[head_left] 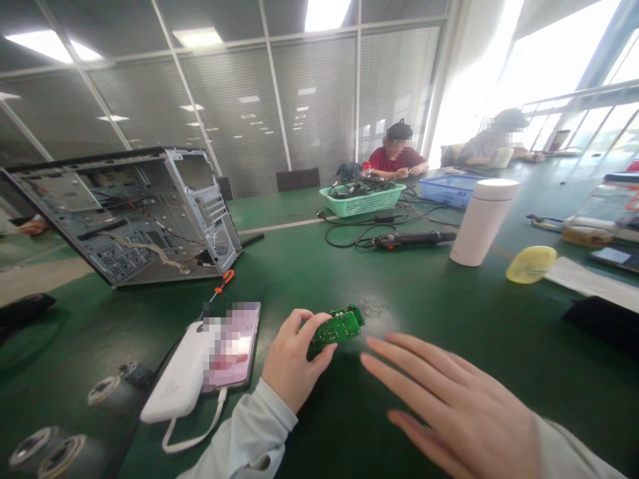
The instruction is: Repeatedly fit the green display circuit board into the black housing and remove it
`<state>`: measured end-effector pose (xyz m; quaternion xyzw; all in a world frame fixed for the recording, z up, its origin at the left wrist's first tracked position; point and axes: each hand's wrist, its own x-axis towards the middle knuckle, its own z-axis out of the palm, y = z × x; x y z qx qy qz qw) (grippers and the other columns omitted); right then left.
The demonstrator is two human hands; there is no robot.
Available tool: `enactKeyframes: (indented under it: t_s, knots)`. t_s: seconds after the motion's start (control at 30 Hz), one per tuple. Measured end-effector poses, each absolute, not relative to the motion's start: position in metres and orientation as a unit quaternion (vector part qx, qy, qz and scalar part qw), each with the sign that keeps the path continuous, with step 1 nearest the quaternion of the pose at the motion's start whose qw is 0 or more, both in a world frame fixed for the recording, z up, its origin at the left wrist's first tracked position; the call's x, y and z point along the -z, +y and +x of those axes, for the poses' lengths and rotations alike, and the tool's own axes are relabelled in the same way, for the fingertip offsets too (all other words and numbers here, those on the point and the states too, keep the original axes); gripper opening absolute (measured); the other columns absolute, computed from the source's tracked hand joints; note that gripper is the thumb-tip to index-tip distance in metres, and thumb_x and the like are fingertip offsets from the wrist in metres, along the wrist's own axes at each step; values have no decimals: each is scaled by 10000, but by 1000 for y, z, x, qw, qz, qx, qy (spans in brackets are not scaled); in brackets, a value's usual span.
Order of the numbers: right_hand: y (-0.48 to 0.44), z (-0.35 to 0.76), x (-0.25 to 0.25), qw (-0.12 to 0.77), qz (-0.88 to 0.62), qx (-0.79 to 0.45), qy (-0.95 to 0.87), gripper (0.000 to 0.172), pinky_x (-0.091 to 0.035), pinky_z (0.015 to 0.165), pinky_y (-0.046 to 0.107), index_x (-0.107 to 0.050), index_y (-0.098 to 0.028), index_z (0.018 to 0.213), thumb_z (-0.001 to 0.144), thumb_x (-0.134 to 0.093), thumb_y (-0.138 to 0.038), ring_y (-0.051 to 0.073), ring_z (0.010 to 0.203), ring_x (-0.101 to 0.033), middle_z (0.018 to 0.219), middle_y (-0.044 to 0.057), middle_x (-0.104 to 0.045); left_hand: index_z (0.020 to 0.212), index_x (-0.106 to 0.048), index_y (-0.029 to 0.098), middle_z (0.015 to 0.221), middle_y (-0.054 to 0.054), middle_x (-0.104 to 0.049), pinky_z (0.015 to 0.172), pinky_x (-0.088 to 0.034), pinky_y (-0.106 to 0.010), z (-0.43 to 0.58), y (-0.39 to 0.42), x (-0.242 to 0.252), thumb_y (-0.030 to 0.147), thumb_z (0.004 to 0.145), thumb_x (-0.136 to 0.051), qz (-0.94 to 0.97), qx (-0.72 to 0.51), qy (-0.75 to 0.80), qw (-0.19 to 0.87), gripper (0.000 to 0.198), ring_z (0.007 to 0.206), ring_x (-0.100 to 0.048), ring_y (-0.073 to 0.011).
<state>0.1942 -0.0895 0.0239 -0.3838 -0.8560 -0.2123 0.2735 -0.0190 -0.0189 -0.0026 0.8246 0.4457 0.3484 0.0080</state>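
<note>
A small green circuit board [340, 328] is pinched between the thumb and fingers of my left hand [298, 362], just above the table. Pale dots show on its face, and a second green piece stands up behind it. My right hand [452, 399] is stretched out flat to the right of the board, fingers apart, touching nothing. Left of my left hand lie a phone [234, 352] and a white power bank [182, 372], joined by a white cable [200, 439]. An orange-handled screwdriver [224, 282] rests just beyond them.
An opened computer case [134, 219] stands at the left. Several metal cylinders [64, 456] lie front left. Farther off are a green basket [362, 201] of cables, a black electric screwdriver [412, 240], a pink bottle [482, 223] and a yellow object [532, 264]. Two people sit across the table.
</note>
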Motion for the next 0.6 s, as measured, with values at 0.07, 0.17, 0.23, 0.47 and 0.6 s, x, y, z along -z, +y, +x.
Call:
enactKeyframes:
  t_s: [0.07, 0.17, 0.23, 0.47, 0.6]
  knots:
    - [-64, 179, -22, 268, -361, 246, -859, 455, -472, 895, 346, -542, -137, 1196, 805, -656, -339, 221, 1129, -431, 1249, 56, -474, 1083, -540, 231, 959, -43, -550, 766, -524, -327, -19, -20, 2, 197, 756, -619, 832, -354, 428, 3, 338, 869, -598, -193]
    - [-36, 163, -15, 273, -344, 279, -854, 554, -482, 862, 361, -564, -70, 1146, 673, -778, -263, 240, 1069, -458, 1156, 76, -526, 1070, -546, 207, 910, -37, -554, 715, -531, -294, -18, -21, 0, 188, 733, -628, 838, -362, 408, 6, 348, 805, -605, -176]
    - [-27, 161, -8, 284, -338, 267, -857, 493, -495, 796, 341, -566, -57, 1118, 691, -760, -210, 218, 978, -490, 1050, 77, -555, 1041, -554, 198, 896, -35, -557, 708, -531, -288, -17, -23, -1, 167, 709, -624, 841, -362, 402, 20, 341, 786, -606, -173]
    - [-18, 181, 6, 380, -436, -133, -805, 268, -454, 711, 308, -585, -145, 991, 801, -588, -335, 166, 816, -511, 894, 51, -543, 1265, -397, 224, 1114, -77, -525, 809, -515, -326, -17, -24, 1, 213, 699, -627, 759, -417, 443, 233, 610, 1048, -542, -216]
    - [-22, 188, -5, 377, -499, -514, -587, 532, -462, 622, 282, -574, -109, 894, 730, -478, -606, 153, 687, -520, 796, 80, -551, 1248, -414, 186, 1136, -109, -525, 880, -472, -378, -19, -13, 6, 353, 747, -558, 635, -489, 486, 349, 547, 1114, -508, -234]
